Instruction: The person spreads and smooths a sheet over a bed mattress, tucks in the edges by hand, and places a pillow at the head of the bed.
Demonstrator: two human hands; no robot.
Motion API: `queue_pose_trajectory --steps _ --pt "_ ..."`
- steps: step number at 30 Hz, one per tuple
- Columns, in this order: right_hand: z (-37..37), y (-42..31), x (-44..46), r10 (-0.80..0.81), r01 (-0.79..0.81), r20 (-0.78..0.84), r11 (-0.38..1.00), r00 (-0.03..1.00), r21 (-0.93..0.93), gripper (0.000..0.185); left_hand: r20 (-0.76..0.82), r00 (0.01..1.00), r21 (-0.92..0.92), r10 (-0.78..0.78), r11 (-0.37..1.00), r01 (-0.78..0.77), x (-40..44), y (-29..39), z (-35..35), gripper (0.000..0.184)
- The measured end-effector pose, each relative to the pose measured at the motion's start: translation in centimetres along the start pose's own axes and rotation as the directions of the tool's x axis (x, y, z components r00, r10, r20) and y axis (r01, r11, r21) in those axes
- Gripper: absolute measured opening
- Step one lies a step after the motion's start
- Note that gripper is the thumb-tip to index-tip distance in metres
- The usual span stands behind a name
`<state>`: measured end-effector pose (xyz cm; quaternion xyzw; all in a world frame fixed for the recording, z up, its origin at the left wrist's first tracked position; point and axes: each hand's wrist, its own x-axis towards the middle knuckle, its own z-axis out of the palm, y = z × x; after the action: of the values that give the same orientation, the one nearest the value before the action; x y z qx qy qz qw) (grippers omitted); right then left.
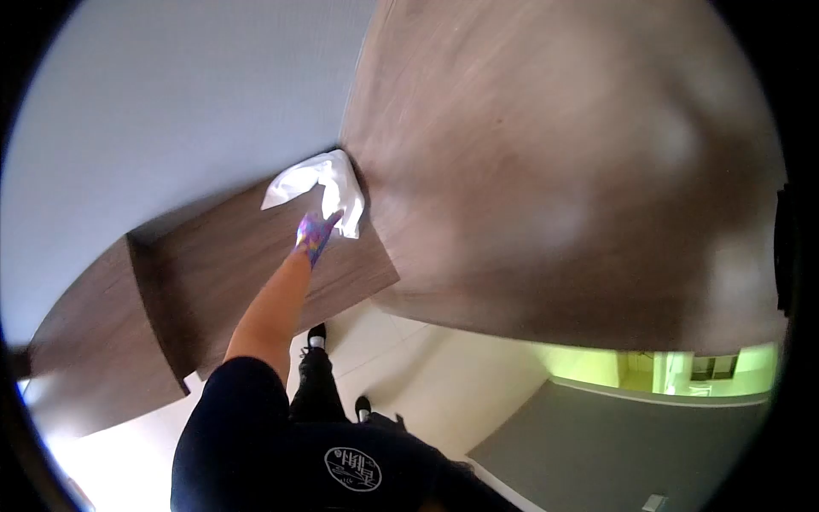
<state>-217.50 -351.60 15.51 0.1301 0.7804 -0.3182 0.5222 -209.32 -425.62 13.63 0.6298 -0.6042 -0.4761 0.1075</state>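
Observation:
My left hand point(316, 235), in a glove with a purple, multicoloured pattern, reaches forward over a brown wood-grain shelf point(247, 264). It grips the near end of a white cloth point(341, 188), with the thumb side lying against the fabric. The rest of the cloth lies loosely bent into the shelf's back corner, along the grey wall and the wooden side panel. My right hand is out of view.
A large brown wooden panel point(546, 171) rises at the right of the shelf, and a grey wall point(188, 102) stands behind. To the left is a lower brown wooden section point(102, 341). Pale floor tiles point(418, 367) show around my feet. A grey panel point(614, 444) is at lower right.

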Motion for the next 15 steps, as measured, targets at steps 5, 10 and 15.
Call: queue_pose_trajectory --steps 5,10,15 --pt "0.8 -1.2 -1.6 0.096 -0.093 -0.108 0.995 0.989 0.035 0.019 -0.024 0.976 0.059 -0.217 0.974 0.218 8.7 4.6 4.8 0.083" --pt "0.1 1.1 -3.2 0.168 -0.155 -0.118 0.982 0.979 0.110 0.019 0.173 0.926 -0.452 -0.335 0.808 0.377 9.3 -0.2 8.2 0.033" --pt "-0.2 12.4 -3.3 0.143 -0.140 0.017 0.924 0.990 0.355 0.020 0.410 0.904 -0.475 -0.118 0.819 0.322 -7.4 -6.7 6.8 0.032"
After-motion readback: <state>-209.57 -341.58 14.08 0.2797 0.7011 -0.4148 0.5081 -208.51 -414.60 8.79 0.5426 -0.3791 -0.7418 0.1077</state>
